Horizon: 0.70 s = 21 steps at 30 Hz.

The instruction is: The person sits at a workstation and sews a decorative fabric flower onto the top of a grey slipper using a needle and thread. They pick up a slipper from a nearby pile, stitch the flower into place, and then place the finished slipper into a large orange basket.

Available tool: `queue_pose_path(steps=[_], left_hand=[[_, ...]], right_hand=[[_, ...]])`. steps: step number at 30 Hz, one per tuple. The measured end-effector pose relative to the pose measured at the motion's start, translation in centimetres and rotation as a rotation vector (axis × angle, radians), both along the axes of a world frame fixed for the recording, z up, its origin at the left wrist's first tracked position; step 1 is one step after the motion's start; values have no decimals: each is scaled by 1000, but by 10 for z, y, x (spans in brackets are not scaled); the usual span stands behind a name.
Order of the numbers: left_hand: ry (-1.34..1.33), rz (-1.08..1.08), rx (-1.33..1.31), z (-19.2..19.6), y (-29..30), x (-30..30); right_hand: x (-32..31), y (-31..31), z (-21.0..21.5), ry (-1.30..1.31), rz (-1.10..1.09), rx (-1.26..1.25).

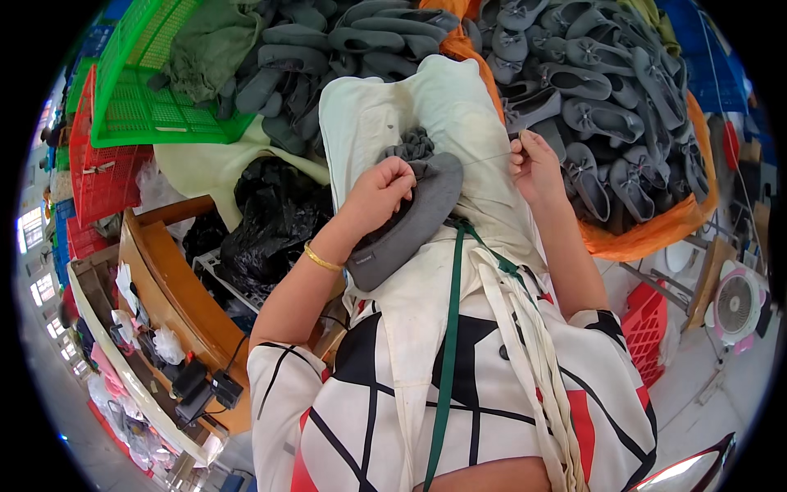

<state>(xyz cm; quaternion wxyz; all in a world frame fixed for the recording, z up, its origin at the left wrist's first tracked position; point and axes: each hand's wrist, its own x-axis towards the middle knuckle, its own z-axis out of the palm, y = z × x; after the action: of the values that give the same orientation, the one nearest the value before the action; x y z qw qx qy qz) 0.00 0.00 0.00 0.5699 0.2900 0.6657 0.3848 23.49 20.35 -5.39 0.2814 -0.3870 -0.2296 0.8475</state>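
Note:
A dark grey fabric slipper (422,221) lies across my lap, its sole side tilted toward me. My left hand (379,195) is closed on the slipper's upper edge, covering part of its opening. A gathered grey fabric piece (411,145) shows just beyond that hand, by the slipper's far end. From the slipper a thin thread (490,157) runs taut to the right. My right hand (537,168) is raised above my right thigh, thumb and forefinger pinching the thread. Whether a needle is also in those fingers is too small to tell.
Grey slippers (373,41) are heaped ahead. Bow-trimmed grey shoes (602,120) fill an orange-lined container (656,225) at right. A green crate (135,115), a red crate (106,160), black plastic bags (275,221) and a wooden drawer unit (176,275) stand left. A small fan (735,303) is at right.

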Motion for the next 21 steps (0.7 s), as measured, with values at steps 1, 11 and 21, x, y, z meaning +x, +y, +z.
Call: queue_pose_path(steps=[1,11,21], left_hand=[[148,-15,115,-5,-2,2],[1068,-165,432,13,8,25],[1262,-294,593,10,25,34]], right_hand=[[-1,-2,-2,-6,-9,-12],[1,-9,31,3,6,209],[-4,8,119,-26,9,678]])
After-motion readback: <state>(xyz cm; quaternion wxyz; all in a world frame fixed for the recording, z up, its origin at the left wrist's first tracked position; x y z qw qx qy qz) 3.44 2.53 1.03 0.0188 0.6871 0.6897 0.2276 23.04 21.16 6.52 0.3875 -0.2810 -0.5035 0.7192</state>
